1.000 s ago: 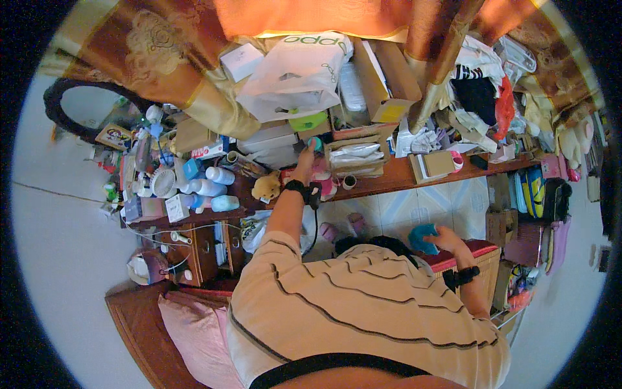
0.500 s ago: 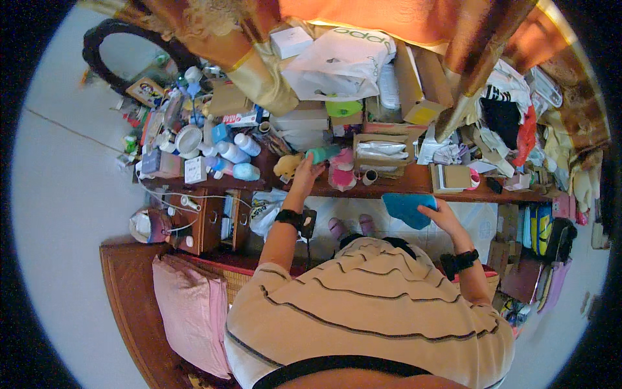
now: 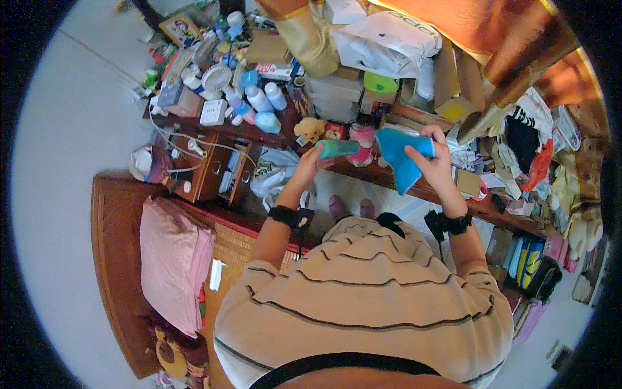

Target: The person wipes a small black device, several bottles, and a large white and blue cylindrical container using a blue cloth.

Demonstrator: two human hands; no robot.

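My left hand (image 3: 307, 170) is closed around one end of a green, partly see-through bottle (image 3: 338, 149), which lies sideways in front of the desk edge. In my right hand (image 3: 440, 163) is a blue cloth (image 3: 400, 159), pinched at its upper right so that its lower corner hangs down. The cloth is close to the bottle's free end, with a small gap between them. Behind the bottle, a tan plush toy (image 3: 310, 129) and a pink plush toy (image 3: 365, 148) sit along the desk front.
White bottles (image 3: 259, 99), a small fan (image 3: 216, 78) and boxes crowd the desk's left side. A white plastic bag (image 3: 389, 42) lies on boxes at the back. Clothes (image 3: 528, 133) are heaped at right. Below stand an open drawer (image 3: 232, 174) and a bed with a pink pillow (image 3: 172, 259).
My right hand has raised the blue cloth inward, close to the bottle. My left hand still grips the bottle, now held more level. The whole view has turned.
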